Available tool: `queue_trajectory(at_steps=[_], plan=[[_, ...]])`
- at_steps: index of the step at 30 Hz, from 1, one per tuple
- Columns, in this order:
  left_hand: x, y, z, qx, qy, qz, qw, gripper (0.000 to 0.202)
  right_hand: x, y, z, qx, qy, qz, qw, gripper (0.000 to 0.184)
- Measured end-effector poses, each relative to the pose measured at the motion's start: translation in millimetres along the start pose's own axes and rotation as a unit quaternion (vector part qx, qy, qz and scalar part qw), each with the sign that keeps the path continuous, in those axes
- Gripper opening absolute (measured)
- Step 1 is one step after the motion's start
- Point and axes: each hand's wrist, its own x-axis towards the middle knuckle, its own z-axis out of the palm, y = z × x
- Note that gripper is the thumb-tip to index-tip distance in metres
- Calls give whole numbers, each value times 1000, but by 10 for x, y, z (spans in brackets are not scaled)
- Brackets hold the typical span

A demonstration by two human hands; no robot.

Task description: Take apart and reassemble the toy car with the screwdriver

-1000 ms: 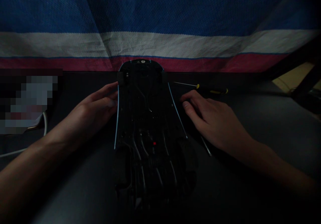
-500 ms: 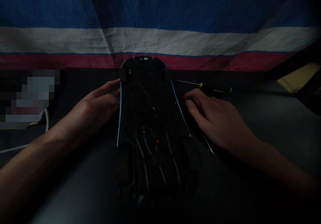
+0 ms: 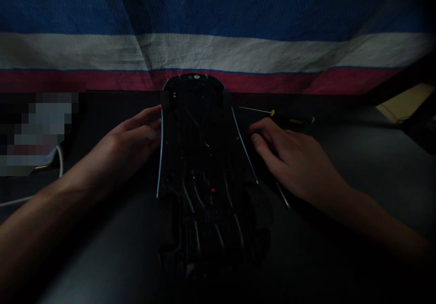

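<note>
A dark model car (image 3: 204, 159) lies upside down on the table, its black underside facing up, with light blue edges and a small red spot. My left hand (image 3: 136, 136) rests by the car's left side, fingers stretched and apart; their tips meet its edge or pass behind it. On the other side, my right hand (image 3: 289, 154) lies on the table with curled fingers, a small gap from the car. From under its palm sticks a thin metal shaft (image 3: 282, 195), seemingly of a screwdriver; any handle is hidden. Behind that hand lies a yellow-and-black screwdriver (image 3: 293, 119).
A blue, white and red striped sheet (image 3: 211, 52) hangs along the back of the dark table (image 3: 112, 249). At the left are a blurred-out object (image 3: 44, 131) and a white cable (image 3: 20, 201). A yellowish piece (image 3: 405, 102) shows at the far right.
The view has shifted very slightly. Both hands, the car and the screwdriver keep their places relative to each other.
</note>
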Motion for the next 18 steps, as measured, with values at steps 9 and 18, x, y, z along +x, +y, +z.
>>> queue_trajectory(at_steps=[9, 18], plan=[[11, -18, -24, 9, -9, 0, 1000, 59, 1, -13, -10, -6, -2, 6, 1000, 23], [15, -14, -21, 6, -9, 3, 1000, 60, -8, -3, -1, -1, 6, -1, 1000, 24]])
